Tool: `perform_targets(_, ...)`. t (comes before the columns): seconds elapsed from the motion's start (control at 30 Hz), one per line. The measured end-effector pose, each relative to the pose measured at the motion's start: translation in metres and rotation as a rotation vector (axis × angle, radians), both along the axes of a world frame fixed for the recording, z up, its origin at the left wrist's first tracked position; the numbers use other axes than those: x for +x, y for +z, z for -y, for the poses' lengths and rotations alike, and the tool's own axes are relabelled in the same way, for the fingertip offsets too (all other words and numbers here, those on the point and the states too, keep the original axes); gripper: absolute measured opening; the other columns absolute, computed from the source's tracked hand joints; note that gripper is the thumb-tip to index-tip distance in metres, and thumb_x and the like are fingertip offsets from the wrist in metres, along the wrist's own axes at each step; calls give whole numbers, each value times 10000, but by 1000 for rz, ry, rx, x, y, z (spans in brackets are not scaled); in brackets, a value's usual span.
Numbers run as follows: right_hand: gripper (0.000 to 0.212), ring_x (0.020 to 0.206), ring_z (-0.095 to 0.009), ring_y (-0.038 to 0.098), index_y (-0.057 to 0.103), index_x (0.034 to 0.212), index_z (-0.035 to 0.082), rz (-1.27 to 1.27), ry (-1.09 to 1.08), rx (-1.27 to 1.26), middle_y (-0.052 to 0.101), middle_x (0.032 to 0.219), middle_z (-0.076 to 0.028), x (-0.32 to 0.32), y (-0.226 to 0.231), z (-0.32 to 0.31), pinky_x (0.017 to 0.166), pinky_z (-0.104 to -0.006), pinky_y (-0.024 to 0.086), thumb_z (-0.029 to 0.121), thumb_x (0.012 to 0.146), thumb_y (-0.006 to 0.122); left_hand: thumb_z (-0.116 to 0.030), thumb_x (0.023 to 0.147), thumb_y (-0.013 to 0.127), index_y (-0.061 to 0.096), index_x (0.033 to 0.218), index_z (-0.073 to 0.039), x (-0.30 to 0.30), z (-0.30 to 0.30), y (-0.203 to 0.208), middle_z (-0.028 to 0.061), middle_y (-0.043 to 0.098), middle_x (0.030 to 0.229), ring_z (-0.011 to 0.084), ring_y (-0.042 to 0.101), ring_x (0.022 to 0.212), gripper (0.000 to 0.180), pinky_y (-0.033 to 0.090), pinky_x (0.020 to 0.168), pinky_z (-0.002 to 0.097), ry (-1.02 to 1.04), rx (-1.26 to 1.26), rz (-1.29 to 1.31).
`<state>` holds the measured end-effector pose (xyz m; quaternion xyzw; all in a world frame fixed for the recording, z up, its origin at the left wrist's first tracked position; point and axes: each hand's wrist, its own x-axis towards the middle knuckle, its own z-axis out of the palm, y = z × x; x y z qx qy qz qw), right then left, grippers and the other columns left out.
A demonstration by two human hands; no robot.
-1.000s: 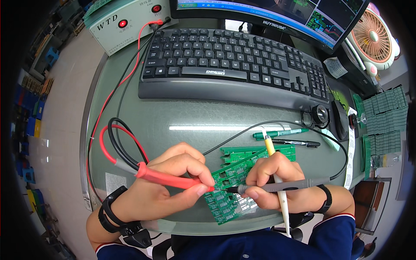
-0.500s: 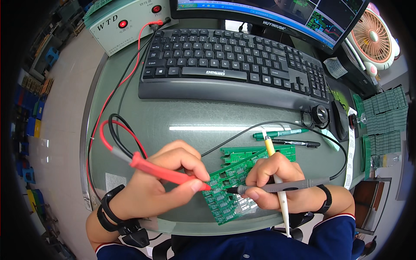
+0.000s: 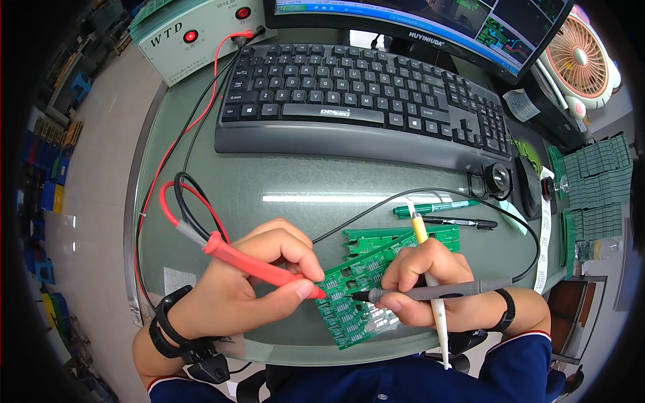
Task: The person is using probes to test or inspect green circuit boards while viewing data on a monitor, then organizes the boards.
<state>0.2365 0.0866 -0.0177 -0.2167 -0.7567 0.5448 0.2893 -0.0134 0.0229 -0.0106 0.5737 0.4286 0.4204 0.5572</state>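
Green circuit boards (image 3: 346, 316) lie overlapping near the desk's front edge, with rows of small parts on them. Closed around a red test probe (image 3: 252, 265), my left hand (image 3: 262, 282) brings its tip to the left part of the top board. My right hand (image 3: 430, 275) grips a grey test probe (image 3: 440, 291) with a black tip, which points at the board close to the red one. A slim white tool with a yellow section (image 3: 420, 228) is also held between the right fingers, sloping down toward me. Whether either tip touches metal is too small to tell.
Behind the boards lie a green pen (image 3: 437, 207) and a black marker (image 3: 463, 222). A black keyboard (image 3: 356, 101) spans the desk, below a monitor (image 3: 430, 27). The probe leads loop across the desk; one runs to a white box (image 3: 201, 43). Board stacks (image 3: 598, 168) stand at right.
Almost nothing differs. The cable loop behind my left hand has shifted slightly to the right; both probe tips stay at nearly the same spots.
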Motion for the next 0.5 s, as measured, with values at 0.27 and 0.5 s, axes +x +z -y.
perform_targets(0.27, 263, 561, -95, 518, 471, 830, 72, -10, 9, 9, 574, 733, -23, 0, 1, -1, 475, -242, 376, 59, 804, 732, -34, 825, 639, 614, 944, -32, 3, -1, 0, 59, 574, 954, 136, 556, 872, 121, 456, 759, 268, -5, 41, -30)
perform_targets(0.5, 261, 572, -92, 528, 470, 832, 75, -11, 11, -12, 578, 735, -22, 0, 1, -1, 483, -242, 381, 58, 807, 730, -31, 824, 641, 617, 933, -37, 3, -3, -2, 56, 570, 944, 136, 556, 870, 112, 457, 758, 268, -27, 112, -72)
